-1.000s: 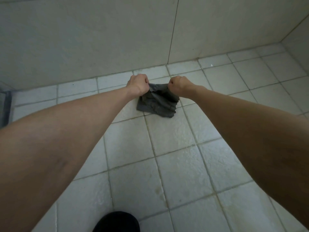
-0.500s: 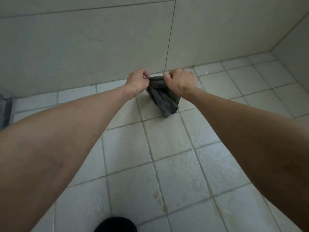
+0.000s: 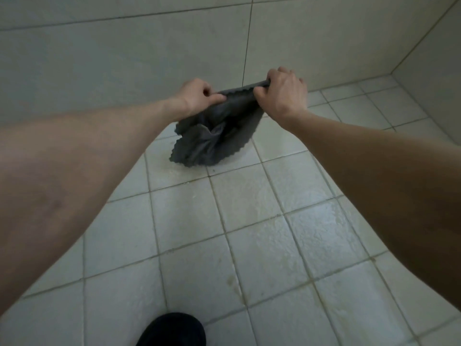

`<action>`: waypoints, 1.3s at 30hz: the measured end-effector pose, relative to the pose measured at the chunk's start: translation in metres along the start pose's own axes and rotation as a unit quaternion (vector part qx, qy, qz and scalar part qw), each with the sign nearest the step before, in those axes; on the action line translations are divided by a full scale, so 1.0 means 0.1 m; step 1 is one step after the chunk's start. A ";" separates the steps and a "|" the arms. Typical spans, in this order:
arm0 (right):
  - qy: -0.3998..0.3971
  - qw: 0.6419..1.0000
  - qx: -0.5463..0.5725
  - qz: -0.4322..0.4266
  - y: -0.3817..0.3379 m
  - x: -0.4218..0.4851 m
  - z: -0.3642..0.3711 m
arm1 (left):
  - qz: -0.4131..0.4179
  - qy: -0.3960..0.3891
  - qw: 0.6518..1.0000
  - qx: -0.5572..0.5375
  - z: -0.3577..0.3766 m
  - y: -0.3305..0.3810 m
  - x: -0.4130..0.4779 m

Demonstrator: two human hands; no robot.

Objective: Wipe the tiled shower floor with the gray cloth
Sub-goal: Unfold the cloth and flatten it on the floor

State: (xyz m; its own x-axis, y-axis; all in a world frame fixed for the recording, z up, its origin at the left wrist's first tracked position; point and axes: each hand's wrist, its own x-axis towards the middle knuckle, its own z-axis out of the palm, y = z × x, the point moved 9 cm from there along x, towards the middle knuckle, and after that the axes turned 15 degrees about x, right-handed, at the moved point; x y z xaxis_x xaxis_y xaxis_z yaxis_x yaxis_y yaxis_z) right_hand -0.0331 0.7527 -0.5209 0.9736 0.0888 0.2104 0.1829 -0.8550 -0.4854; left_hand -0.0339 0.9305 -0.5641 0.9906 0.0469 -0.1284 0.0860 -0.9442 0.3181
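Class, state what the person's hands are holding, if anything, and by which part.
The left hand and right hand both grip the gray cloth by its upper edge, one at each end.

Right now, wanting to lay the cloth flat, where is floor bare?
Bare white floor tiles lie between the hanging gray scalloped cloth and the black shoe toe, and rightward to the wall corner. Crowded only under the cloth, which the left hand and right hand grip.
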 end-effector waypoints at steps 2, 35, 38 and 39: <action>0.031 0.999 0.032 0.009 -0.02 -0.01 -0.12 | 0.021 0.061 0.998 -0.006 -0.26 0.06 0.05; 0.114 0.971 0.164 0.129 0.00 -0.07 -0.59 | 0.049 -0.324 0.914 0.241 -0.69 0.05 -0.47; 0.127 0.968 0.151 0.156 0.07 -0.06 -0.65 | 0.030 -0.250 0.937 0.244 -0.83 -0.05 -0.37; 0.134 0.966 0.150 0.164 0.09 -0.06 -0.69 | 0.037 -0.230 0.948 0.218 -0.87 -0.07 -0.34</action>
State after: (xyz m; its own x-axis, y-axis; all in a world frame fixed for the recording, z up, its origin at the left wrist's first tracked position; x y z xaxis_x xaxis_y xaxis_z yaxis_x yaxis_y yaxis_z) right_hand -0.0467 0.7090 -0.4682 0.9225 -0.3319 0.1968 -0.0587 -0.6247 -0.7786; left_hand -0.0585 0.9635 -0.4806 0.8323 -0.0770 -0.5489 -0.1337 -0.9890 -0.0640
